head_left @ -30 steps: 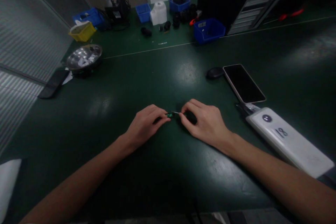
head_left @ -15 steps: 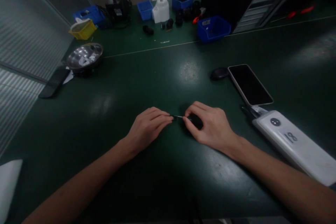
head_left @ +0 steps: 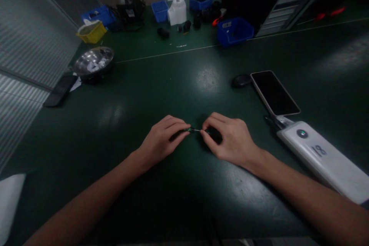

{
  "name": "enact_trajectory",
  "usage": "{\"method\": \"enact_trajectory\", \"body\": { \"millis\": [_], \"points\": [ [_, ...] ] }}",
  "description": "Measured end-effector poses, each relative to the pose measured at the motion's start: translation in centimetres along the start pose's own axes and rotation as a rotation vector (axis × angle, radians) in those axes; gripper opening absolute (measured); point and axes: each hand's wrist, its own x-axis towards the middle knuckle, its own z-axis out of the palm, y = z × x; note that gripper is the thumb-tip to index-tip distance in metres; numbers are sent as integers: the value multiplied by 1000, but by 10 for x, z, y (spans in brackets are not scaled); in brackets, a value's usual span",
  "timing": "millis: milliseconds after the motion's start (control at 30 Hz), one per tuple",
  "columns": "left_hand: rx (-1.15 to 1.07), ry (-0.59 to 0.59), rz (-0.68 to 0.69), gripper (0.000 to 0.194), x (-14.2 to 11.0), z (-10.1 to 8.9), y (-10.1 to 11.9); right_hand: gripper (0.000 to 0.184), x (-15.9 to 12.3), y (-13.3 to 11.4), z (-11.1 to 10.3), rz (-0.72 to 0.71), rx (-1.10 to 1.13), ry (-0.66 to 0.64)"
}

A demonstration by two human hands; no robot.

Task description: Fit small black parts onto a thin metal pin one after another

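Near the middle of the table my left hand (head_left: 163,136) pinches a small dark piece with a bit of green (head_left: 189,129) between thumb and fingertips. Facing it, my right hand (head_left: 230,137) is closed, thumb against forefinger, on a thin pale rod or wire (head_left: 197,130). The rod bridges the short gap to the small piece and seems to meet it; the exact contact is too small to tell. Inside the curl of my right hand it is dark, and I cannot tell whether a black object or shadow lies there.
To the right lie a black mouse (head_left: 241,80), a phone (head_left: 275,93) and a white power bank (head_left: 324,161) marked 18. A metal bowl (head_left: 93,61) with white scraps stands at left. Along the back are a blue bin (head_left: 235,32), a yellow bin (head_left: 92,34) and a white housing (head_left: 177,11).
My left fingers have shifted slightly and spread from the thumb, so more of the small green piece shows. My right hand has hardly moved.
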Motion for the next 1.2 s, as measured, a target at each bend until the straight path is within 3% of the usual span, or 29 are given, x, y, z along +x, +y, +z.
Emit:
{"method": "enact_trajectory", "body": {
  "millis": [467, 833, 1067, 1200],
  "points": [
    [-113, 12, 28, 23, 0, -1, -5, 22, -1, -2, 1, -70, 41, -15],
    [-42, -51, 116, 23, -2, 4, -5, 22, -3, -4, 5, -135, 23, -43],
    [33, -57, 66, 34, -1, -1, 1, 21, -1, -3, 4, -80, 57, 25],
    [157, -130, 51, 45, 0, -3, 4, 21, 0, 0, 3, -17, 6, 64]
  ]
}}
